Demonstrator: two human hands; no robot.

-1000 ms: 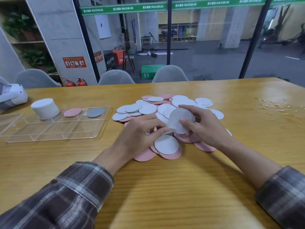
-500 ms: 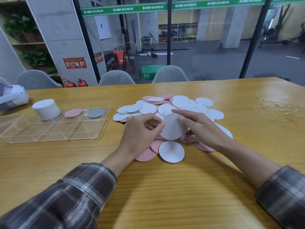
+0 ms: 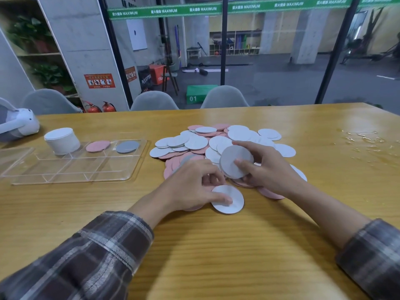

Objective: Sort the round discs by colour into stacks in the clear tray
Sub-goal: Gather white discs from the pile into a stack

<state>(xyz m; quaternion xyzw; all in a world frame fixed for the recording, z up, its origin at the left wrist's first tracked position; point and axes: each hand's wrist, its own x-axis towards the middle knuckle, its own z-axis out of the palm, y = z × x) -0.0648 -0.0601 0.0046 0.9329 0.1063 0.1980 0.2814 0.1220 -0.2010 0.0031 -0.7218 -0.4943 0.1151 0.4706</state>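
The right hand (image 3: 268, 167) is gripping a tilted white disc (image 3: 232, 162) above the disc pile (image 3: 194, 142), hiding the discs behind it. The left hand (image 3: 192, 187), having dropped from that disc, is pinching a flat white disc (image 3: 234, 202) at the pile's near edge, its curled fingers covering pink discs. The clear tray (image 3: 71, 169) is sitting well to the left.

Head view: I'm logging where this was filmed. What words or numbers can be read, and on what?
"MAXIMUM", repeated along the green strip overhead; the characters beside it are too small to read.
"01" on the green box.
The red notice on the pillar: too small to read.
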